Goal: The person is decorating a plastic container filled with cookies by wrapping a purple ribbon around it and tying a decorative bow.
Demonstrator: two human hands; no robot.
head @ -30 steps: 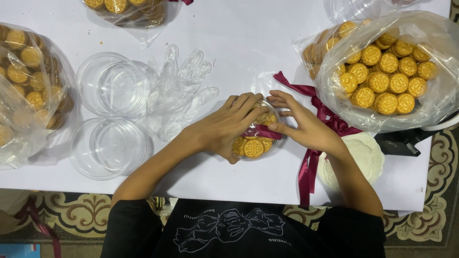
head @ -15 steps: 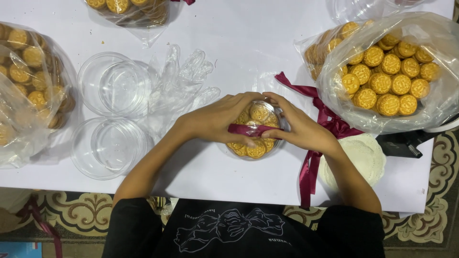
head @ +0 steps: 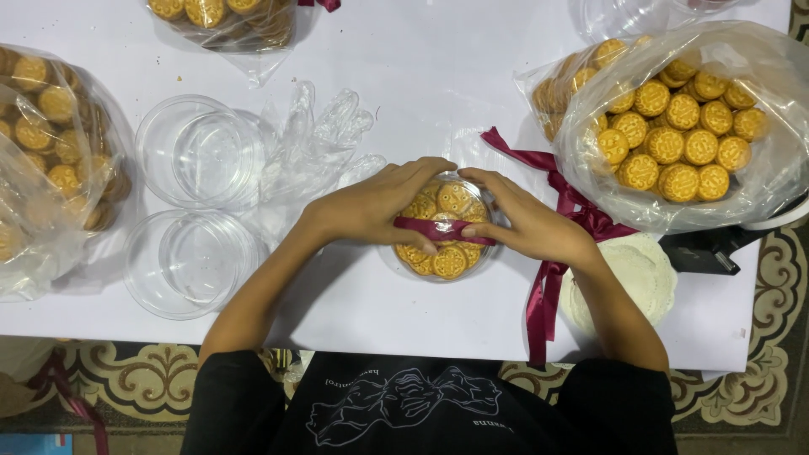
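A round clear container filled with golden cookies sits on the white table in front of me. A dark red ribbon lies across its lid. My left hand grips the container's left side, thumb pressing the ribbon down. From the right, my right hand holds the container, its thumb on the ribbon's other end. The fingertips of both hands nearly meet at the far rim.
Two empty clear round containers and a clear plastic glove lie at left. Bags of cookies stand right, left and at the top. Loose dark red ribbon and white paper doilies lie at right.
Both hands shifted from covering the lid to gripping its sides, exposing the cookies. The ribbon now stretches flat across the lid under both thumbs.
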